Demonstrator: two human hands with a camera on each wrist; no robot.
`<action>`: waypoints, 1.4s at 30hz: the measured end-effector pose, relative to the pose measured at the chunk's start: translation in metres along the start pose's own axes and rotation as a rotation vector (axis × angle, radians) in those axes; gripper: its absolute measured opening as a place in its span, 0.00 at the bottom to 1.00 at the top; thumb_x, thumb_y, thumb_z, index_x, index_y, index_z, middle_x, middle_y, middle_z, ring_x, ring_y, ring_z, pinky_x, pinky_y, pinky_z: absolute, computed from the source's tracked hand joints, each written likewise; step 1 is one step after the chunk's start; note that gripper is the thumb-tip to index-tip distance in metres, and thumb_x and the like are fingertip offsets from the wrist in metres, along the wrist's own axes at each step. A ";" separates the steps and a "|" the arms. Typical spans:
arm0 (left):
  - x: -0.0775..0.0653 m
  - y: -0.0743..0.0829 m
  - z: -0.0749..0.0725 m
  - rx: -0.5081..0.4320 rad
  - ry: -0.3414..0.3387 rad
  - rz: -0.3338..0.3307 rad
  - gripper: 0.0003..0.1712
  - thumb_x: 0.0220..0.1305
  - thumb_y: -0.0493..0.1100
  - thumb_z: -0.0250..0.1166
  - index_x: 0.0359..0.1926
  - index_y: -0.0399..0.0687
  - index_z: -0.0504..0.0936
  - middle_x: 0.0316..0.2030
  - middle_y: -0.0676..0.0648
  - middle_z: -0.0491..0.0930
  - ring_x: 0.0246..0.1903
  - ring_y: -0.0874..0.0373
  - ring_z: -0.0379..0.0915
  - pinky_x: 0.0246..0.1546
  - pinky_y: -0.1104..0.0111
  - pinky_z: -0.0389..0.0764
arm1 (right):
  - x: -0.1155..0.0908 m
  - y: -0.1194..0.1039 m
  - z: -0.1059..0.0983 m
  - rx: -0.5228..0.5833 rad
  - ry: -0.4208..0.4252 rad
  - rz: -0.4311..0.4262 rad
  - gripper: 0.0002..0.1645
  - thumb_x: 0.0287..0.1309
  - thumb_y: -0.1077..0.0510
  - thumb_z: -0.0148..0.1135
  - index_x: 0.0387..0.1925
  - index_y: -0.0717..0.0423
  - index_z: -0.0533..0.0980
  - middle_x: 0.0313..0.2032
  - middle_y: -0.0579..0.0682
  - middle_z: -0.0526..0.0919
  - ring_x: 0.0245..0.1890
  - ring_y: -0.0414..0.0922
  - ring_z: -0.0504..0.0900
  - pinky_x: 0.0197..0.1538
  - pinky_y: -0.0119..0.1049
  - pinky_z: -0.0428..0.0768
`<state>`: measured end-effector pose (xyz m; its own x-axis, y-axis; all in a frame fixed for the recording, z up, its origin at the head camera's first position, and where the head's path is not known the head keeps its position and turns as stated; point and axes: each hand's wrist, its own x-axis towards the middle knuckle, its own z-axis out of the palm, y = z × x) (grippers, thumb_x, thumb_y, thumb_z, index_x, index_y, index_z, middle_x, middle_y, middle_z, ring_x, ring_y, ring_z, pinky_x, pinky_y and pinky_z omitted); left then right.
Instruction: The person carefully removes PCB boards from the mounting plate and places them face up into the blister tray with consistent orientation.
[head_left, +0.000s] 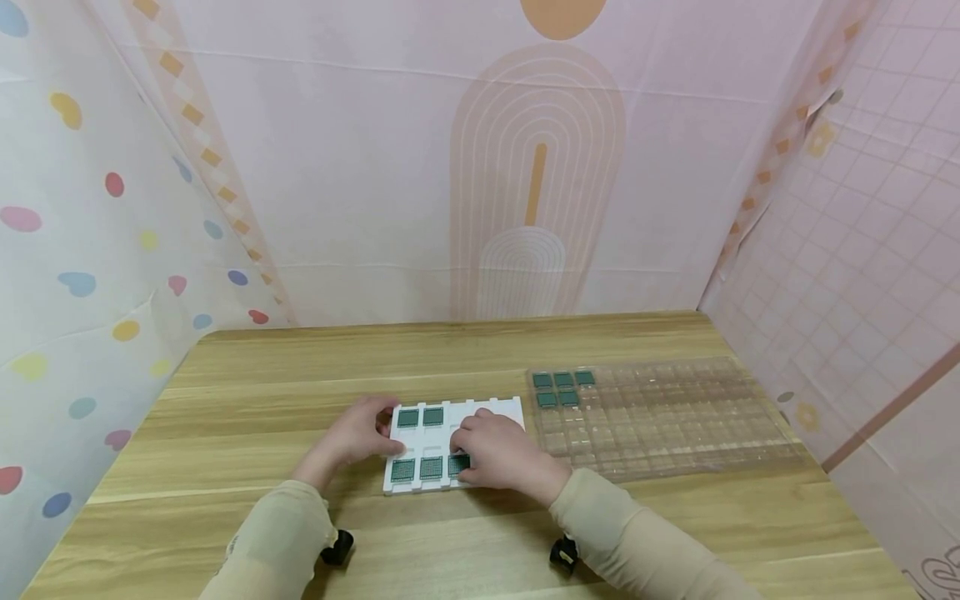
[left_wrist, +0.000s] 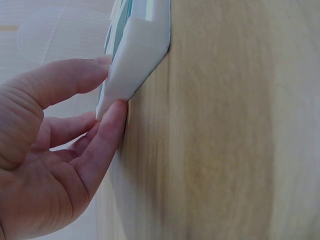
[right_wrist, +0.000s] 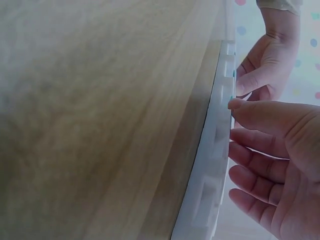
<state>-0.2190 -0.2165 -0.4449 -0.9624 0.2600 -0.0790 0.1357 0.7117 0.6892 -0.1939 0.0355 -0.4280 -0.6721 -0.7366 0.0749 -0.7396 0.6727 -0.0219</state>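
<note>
A white tray (head_left: 416, 451) with shallow slots lies on the table. Two square green chips (head_left: 432, 416) sit in its far row, and two more (head_left: 402, 471) in the near row, left of my right hand. My left hand (head_left: 363, 431) grips the tray's left end, with the thumb on its upper face and a finger at its lower edge in the left wrist view. Over the near row, my right hand (head_left: 498, 450) pinches a third green chip (head_left: 457, 463) at its slot, thumb and forefinger on either side. That hand partly hides this chip and the tray's right half.
To the right, a clear plastic tray (head_left: 660, 417) with many pockets lies on the wooden table (head_left: 300, 375). Several green chips (head_left: 562, 380) fill its far left corner. Patterned cloth (head_left: 360, 167) hangs behind the table and along both sides.
</note>
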 end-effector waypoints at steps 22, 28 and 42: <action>0.000 0.001 0.000 -0.017 -0.005 -0.019 0.40 0.44 0.34 0.79 0.60 0.28 0.73 0.46 0.39 0.75 0.38 0.52 0.70 0.40 0.61 0.74 | 0.002 -0.001 0.005 -0.050 0.013 -0.022 0.13 0.50 0.47 0.74 0.36 0.45 0.82 0.33 0.39 0.79 0.36 0.39 0.73 0.39 0.31 0.73; 0.000 0.001 0.000 -0.008 -0.009 -0.013 0.39 0.44 0.34 0.79 0.59 0.29 0.73 0.45 0.40 0.75 0.37 0.52 0.70 0.39 0.62 0.74 | 0.002 -0.001 0.004 -0.045 0.012 -0.018 0.12 0.50 0.47 0.73 0.35 0.45 0.83 0.33 0.39 0.79 0.36 0.39 0.73 0.39 0.31 0.73; 0.000 0.001 0.000 -0.004 -0.002 -0.003 0.40 0.44 0.34 0.78 0.59 0.28 0.73 0.45 0.40 0.75 0.37 0.53 0.70 0.39 0.62 0.74 | 0.003 0.000 0.005 -0.030 0.021 -0.025 0.11 0.50 0.48 0.73 0.34 0.45 0.82 0.32 0.39 0.79 0.35 0.39 0.73 0.37 0.31 0.72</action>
<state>-0.2186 -0.2160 -0.4443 -0.9622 0.2595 -0.0822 0.1324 0.7100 0.6916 -0.1965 0.0331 -0.4328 -0.6523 -0.7519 0.0955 -0.7547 0.6560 0.0097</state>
